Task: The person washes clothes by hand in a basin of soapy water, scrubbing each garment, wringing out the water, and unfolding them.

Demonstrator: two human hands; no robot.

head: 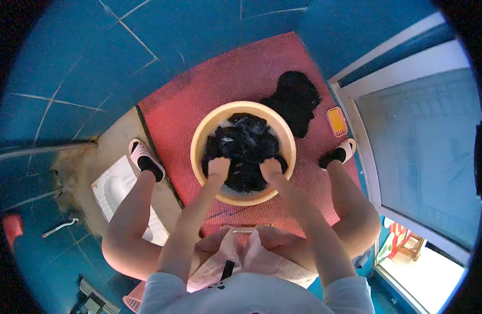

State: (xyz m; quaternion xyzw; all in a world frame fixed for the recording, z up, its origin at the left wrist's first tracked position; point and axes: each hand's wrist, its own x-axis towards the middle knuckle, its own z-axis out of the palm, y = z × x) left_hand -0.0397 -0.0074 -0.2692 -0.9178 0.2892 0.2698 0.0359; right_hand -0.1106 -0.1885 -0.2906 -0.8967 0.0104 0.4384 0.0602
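A round yellow plastic basin (197,137) stands on the floor between my feet. Wet black cloth (246,145) fills much of it, with cloudy water showing around the edges. My left hand (219,168) is closed on the cloth at the basin's near left side. On the near right side, my right hand (271,169) grips another part of the same cloth. The fingers of both hands are partly hidden by the backs of the hands and the dark fabric. Just beyond the basin, at the upper right, a heap of black cloth (298,102) lies on the red mat.
A red textured mat (225,74) covers the floor. A pink soap dish with an orange bar (337,122) sits near the sliding door (421,149) on the right. At left is a white squat toilet (113,188). A pink basket (135,296) stands behind my left side.
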